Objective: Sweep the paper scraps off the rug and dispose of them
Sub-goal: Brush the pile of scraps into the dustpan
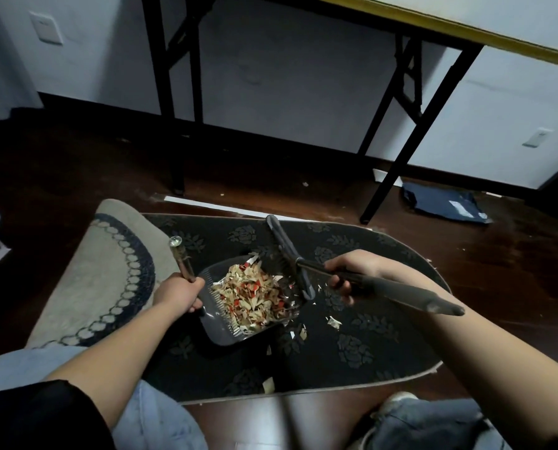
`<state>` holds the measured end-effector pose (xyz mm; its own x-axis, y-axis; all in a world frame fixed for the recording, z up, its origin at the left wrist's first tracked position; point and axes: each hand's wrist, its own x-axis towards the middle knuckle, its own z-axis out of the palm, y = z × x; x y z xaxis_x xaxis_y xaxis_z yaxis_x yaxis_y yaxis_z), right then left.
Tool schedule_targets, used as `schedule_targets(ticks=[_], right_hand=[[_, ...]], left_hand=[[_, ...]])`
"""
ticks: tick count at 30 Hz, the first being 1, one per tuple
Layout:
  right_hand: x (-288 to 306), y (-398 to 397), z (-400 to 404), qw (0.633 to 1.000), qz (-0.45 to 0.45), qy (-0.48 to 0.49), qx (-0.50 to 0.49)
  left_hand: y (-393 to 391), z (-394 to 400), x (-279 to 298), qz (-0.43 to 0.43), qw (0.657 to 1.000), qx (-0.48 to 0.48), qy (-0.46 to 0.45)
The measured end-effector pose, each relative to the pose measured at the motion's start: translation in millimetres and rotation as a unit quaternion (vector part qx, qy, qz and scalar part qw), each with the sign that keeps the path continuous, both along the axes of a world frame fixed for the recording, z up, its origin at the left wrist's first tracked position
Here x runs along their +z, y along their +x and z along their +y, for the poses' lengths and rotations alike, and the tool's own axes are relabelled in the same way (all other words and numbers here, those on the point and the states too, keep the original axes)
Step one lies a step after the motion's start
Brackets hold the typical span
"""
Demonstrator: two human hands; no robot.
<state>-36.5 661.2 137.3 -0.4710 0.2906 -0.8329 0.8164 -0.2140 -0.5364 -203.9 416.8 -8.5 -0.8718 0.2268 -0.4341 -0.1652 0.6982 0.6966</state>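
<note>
- The left hand [178, 292] has its fingers curled tight round the dustpan handle [181, 258], which slants up toward 11 o'clock; its shiny cap sits at the far tip.
- The dustpan [220, 332] lies on the dark floral rug [362, 339] at frame centre; a heap of paper scraps [253, 295], tan with red bits, fills its tray.
- The right hand [344, 276] grips the brush [290, 254] by its long grey handle, fingers wrapped round it; the handle runs out toward 4 o'clock; the brush head stands just at the pan's 1 o'clock edge, bristles touching the heap.
- A few loose scraps [333, 321] lie on the rug at 4 and 6 o'clock of the pan.
- A beige rug [108, 271] with a dark ring border lies at 9 o'clock, tucked under the dark one's edge.
- A folding surface [466, 24] on black legs stands at 12 o'clock; a blue bag [440, 203] lies on the wooden floor [60, 164] at 2 o'clock.
</note>
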Motion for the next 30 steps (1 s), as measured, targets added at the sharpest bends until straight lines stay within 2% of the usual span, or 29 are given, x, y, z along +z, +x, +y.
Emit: schedule_targets(ticks=[3, 5, 8, 12, 16, 20, 25, 30], right_hand=[[-3, -1, 1, 0.996, 0.013, 0.079, 0.025], [-8, -1, 3, 0.995, 0.006, 0.099, 0.026], [-17, 0, 4, 0.996, -0.033, 0.082, 0.007], [-32, -9, -12, 0.992, -0.058, 0.099, 0.058], [-40, -14, -35, 0.986, -0.038, 0.115, 0.119], [-39, -20, -46, 0.988, -0.057, 0.089, 0.113], [-25, -18, -59, 0.996, -0.024, 0.01, 0.085], [-12, -14, -66, 0.989, 0.029, 0.065, 0.128]], left_hand=[[0, -1, 1, -0.003, 1.0, -0.002, 0.009], [-1, -3, 1, -0.002, 1.0, -0.009, 0.004], [-2, -4, -1, -0.003, 1.0, -0.019, 0.006], [-2, -5, -1, 0.003, 0.999, -0.032, 0.002], [1, -2, 2, 0.011, 0.999, -0.04, -0.007], [4, -1, 3, 0.019, 0.999, -0.04, -0.021], [5, 2, 3, 0.019, 0.998, -0.048, -0.032], [4, 3, 2, 0.014, 0.999, -0.04, -0.027]])
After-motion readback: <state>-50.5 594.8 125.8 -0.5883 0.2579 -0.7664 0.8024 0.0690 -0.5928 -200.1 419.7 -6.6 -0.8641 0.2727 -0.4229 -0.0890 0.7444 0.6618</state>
